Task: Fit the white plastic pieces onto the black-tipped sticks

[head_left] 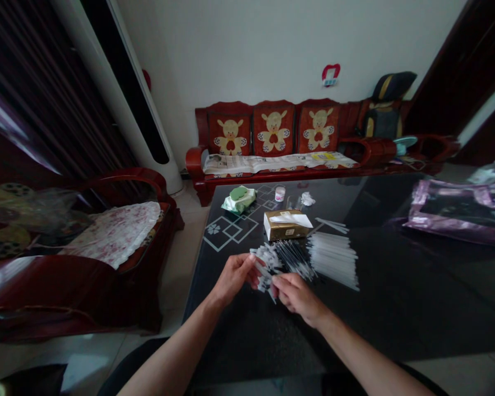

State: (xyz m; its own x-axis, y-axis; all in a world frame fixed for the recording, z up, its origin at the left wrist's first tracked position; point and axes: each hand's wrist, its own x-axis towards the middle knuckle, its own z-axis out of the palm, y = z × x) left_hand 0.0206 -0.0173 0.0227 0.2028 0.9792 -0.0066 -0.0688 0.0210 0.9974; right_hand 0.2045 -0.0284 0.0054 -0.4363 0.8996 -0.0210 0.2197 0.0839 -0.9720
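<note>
Over the dark table (247, 344), between the two hands: one pale stick (262, 268). Its lower end disappears into the right hand (297, 297); blur hides any detail on it. The curled fingers of that hand are mostly out of sight. Pile of short white pieces (271, 253) behind is partly covered by the hands, individual pieces hard to separate. Pink-edged bag (433, 187) cut off by the right frame edge.

Stick looks slim, straight, whitish, slanting down to the right. Left hand (237, 275) pinches its upper end, thumb on top; right hand grasps the lower end, fingers curled in. Dark rods (295, 258) just beside the pile, translucent tubes (333, 258) next.
</note>
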